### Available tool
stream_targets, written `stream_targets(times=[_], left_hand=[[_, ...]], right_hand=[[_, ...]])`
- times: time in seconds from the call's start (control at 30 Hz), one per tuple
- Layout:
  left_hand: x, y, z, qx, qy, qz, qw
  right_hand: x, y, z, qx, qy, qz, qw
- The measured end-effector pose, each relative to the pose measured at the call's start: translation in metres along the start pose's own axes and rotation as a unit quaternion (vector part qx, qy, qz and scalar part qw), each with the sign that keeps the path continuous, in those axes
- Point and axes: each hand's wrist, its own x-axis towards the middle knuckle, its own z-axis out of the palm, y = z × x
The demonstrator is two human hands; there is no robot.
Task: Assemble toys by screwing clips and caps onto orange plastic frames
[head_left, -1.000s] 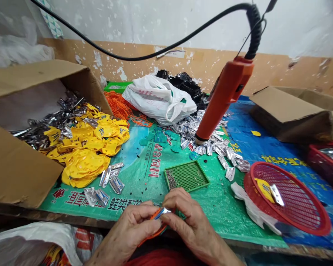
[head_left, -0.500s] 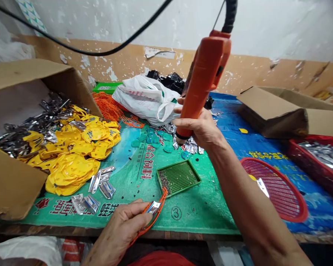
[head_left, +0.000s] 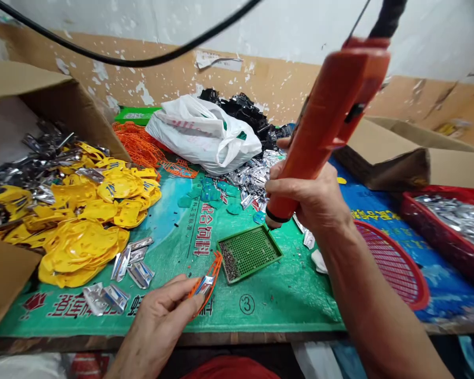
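Note:
An orange electric screwdriver (head_left: 332, 105) is gripped in my right hand (head_left: 316, 197), its tip pointing down over the far right corner of a small green tray (head_left: 274, 243). Small screws (head_left: 229, 262) lie heaped along that tray's left side. Near the front edge of the table, my left hand (head_left: 160, 316) pinches an orange plastic piece (head_left: 217, 261) together with a shiny metal plate (head_left: 206, 285). This piece is just left of the tray. Whether the screwdriver's tip holds a screw is too small to tell.
Yellow plastic pieces (head_left: 82, 252) spill from a cardboard box (head_left: 90, 116) at left, with loose metal plates (head_left: 140, 272) beside them. Behind are orange pieces (head_left: 136, 145) and a white plastic bag (head_left: 197, 137). A red basket (head_left: 395, 263) lies at right. A black cable (head_left: 142, 62) hangs overhead.
My right hand has brought the screwdriver down and to the right, closer to the tray. The left hand, still pinching the orange piece and plate, has shifted slightly left. The view has turned a little.

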Motion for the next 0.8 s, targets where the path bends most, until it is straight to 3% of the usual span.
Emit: stream_targets(times=[0.17, 0.4, 0.8], left_hand=[[0.003, -0.001, 0.005, -0.002, -0.015, 0.004, 1.000], [-0.001, 0.008, 0.006, -0.047, -0.023, -0.058, 0.997], [-0.001, 0.013, 0.009, -0.119, -0.011, -0.078, 0.990]], right_hand=[[-0.018, 0.024, -0.003, -0.097, 0.098, 0.052, 0.989], [-0.027, 0.055, -0.005, -0.117, 0.172, 0.038, 0.977], [-0.029, 0.061, -0.007, -0.089, 0.195, 0.039, 0.976]])
